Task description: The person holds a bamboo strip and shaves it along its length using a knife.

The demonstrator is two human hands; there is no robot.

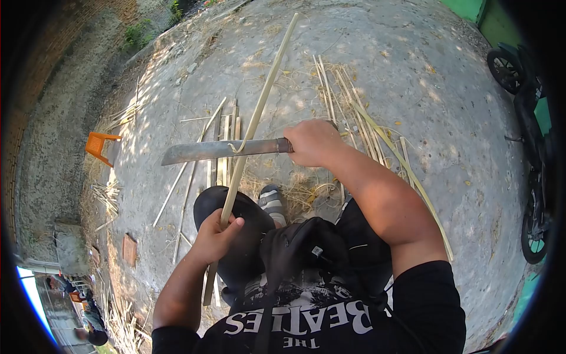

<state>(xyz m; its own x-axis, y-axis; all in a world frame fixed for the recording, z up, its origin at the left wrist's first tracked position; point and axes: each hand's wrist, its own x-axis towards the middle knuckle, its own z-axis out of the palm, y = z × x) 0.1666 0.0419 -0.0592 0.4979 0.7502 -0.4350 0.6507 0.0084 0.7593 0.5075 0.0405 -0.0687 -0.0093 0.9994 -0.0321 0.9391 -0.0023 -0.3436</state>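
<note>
Shirt (295, 339) reading "THE BEATLES", right hand (315, 143) closed round machete (203, 151), left hand (216, 238) gripping strip (258, 108)

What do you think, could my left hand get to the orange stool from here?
Probably not. Your left hand is holding the long strip with the knife across it, and the stool stands well off to the left, apparently too far to reach without moving over.

Grey concrete ground (471, 153), pale split strips (365, 133) in bundles left and right, orange stool (101, 146) far left, brick piece (130, 249) at left, scattered shavings (303, 192) between the bundles
</note>
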